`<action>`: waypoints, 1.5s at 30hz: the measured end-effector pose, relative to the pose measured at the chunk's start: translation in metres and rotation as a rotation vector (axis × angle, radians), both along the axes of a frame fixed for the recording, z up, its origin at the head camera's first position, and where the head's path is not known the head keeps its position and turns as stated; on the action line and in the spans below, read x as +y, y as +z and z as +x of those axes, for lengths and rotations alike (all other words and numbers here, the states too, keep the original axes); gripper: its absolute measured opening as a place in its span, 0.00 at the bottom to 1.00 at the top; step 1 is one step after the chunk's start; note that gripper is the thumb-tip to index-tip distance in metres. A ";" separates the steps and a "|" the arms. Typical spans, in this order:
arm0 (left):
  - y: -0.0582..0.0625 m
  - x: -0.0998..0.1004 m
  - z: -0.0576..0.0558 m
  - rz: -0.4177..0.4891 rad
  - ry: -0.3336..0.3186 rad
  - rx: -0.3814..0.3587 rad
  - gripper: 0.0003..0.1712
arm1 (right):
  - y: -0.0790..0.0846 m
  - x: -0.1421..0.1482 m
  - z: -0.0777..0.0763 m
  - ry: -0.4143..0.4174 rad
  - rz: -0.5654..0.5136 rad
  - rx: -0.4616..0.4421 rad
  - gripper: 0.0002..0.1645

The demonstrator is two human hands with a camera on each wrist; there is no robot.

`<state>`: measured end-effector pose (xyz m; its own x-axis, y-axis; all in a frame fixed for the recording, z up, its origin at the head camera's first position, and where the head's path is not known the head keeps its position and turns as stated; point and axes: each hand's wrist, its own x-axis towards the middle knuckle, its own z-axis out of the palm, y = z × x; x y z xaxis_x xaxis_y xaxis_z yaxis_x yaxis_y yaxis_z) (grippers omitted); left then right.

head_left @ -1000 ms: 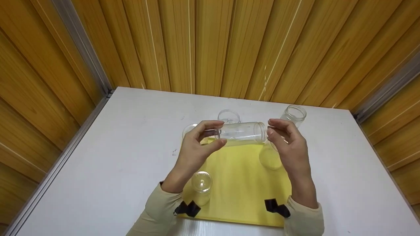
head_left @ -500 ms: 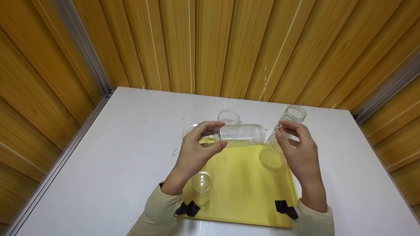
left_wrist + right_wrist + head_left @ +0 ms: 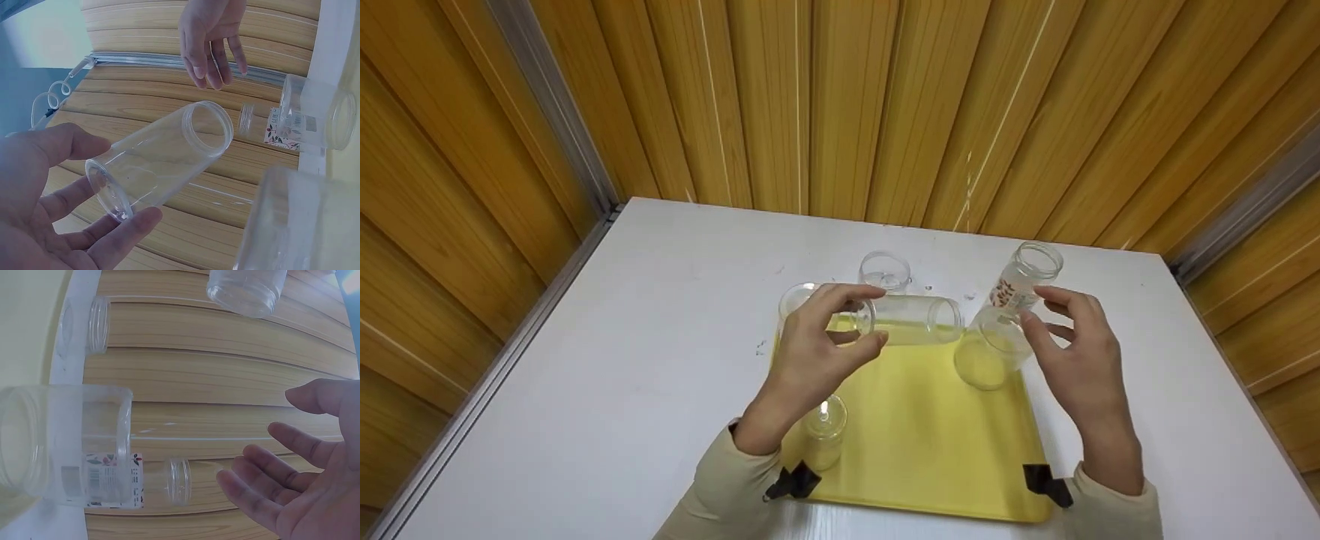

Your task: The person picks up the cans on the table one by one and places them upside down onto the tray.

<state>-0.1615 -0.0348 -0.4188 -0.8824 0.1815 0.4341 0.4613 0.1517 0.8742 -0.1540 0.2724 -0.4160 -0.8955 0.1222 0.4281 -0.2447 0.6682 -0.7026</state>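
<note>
White table | yellow tray — flat | behind tray: 1 short clear container, 1 labelled jar — well apart | dark marks left of tray

a pale beige fabric left sleeve and a matching right sleeve each have a small, angular black piece at the inner side.

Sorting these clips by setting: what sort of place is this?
Probably a small work booth, though little of the wider room shows. Wood-grain panels stand on three sides, with metal rails at the corners, around a white table.
</note>
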 end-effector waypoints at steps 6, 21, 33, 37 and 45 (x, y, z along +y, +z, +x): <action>0.001 0.001 0.003 -0.046 0.006 0.033 0.24 | -0.006 0.014 0.001 -0.008 0.086 0.017 0.24; 0.003 0.004 0.008 -0.080 -0.009 0.063 0.24 | -0.032 0.049 0.002 -0.013 0.233 -0.095 0.26; 0.003 0.010 0.011 -0.140 -0.039 0.071 0.24 | -0.058 0.072 -0.009 0.042 0.386 -0.444 0.35; 0.002 0.015 0.015 -0.168 -0.044 0.095 0.25 | -0.065 0.075 -0.012 0.067 0.409 -0.500 0.34; -0.001 0.026 0.019 -0.227 -0.058 0.158 0.26 | -0.078 0.075 -0.016 0.111 0.455 -0.561 0.29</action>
<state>-0.1422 -0.0088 -0.4198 -0.7925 0.3381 0.5076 0.6026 0.3050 0.7375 -0.1702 0.3478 -0.4938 -0.9917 -0.0624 -0.1124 -0.0122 0.9163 -0.4004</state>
